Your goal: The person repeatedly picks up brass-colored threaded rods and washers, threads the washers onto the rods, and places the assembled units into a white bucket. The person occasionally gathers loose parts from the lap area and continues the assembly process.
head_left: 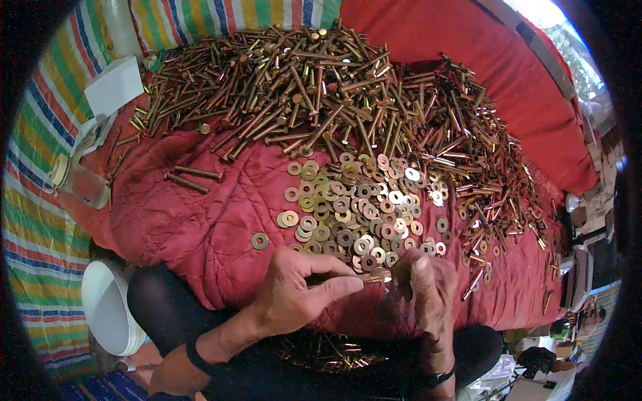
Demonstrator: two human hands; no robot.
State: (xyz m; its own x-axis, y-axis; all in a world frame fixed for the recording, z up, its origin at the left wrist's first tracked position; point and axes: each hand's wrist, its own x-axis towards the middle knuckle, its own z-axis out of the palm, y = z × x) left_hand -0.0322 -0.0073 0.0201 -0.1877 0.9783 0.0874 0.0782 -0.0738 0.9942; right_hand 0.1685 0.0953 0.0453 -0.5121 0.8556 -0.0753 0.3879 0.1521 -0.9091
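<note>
My left hand (301,287) pinches a short stretch of a brass-coloured bolt (378,276) between thumb and forefinger. At the bolt's right end my right hand (431,287) is closed, its thumb raised and fingers curled. Whatever lies inside those right fingers is hidden. Just beyond both hands spreads a heap of flat round washers (344,204), loosely scattered on a red quilted cloth (227,254). One washer (259,241) lies apart to the left. Behind them rises a large pile of long bolts (294,93).
More bolts (328,351) lie between my dark-clothed legs. Two loose bolts (194,177) rest on the quilt's left. A clear jar (83,184) and a white box (114,87) stand at the left edge, above stacked white tubs (110,307). Red padding (468,60) borders the far right.
</note>
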